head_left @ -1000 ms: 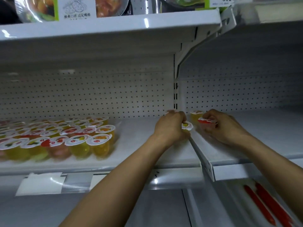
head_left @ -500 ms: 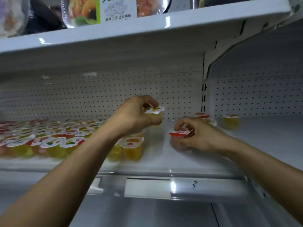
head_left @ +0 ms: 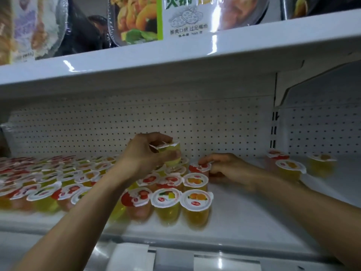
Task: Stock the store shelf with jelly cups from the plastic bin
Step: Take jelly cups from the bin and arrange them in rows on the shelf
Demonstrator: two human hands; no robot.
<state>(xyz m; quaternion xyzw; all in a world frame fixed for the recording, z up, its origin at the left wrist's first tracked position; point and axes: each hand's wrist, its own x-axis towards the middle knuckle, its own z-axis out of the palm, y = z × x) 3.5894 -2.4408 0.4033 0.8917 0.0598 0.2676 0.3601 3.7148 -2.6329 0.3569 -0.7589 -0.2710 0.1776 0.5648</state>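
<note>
On the left of the frame a packed block of jelly cups stands in rows on the white shelf, their lids printed with red, orange and green fruit, the far left rows too blurred to tell apart. The block runs to the middle of the frame, where its front row ends in an orange-lidded cup near the shelf's front edge. Above the back rows, just left of centre, the left hand holds a yellow cup clear of the others, fingers curled round its rim and side, the cup tilted a little. Behind it the back wall is white pegboard. Just right of centre the right hand lies low on the shelf, its fingers closed on a red-lidded cup that stands at the right edge of the block, touching its neighbours. Further right, well apart from the block, three loose cups stand on the shelf: a red one at the back, a yellow one just in front of it, and another yellow one nearer the right edge. Across the top of the frame an upper shelf carries packets of food with a green and white label. Along the bottom edge, paper tags sit in the price strip
</note>
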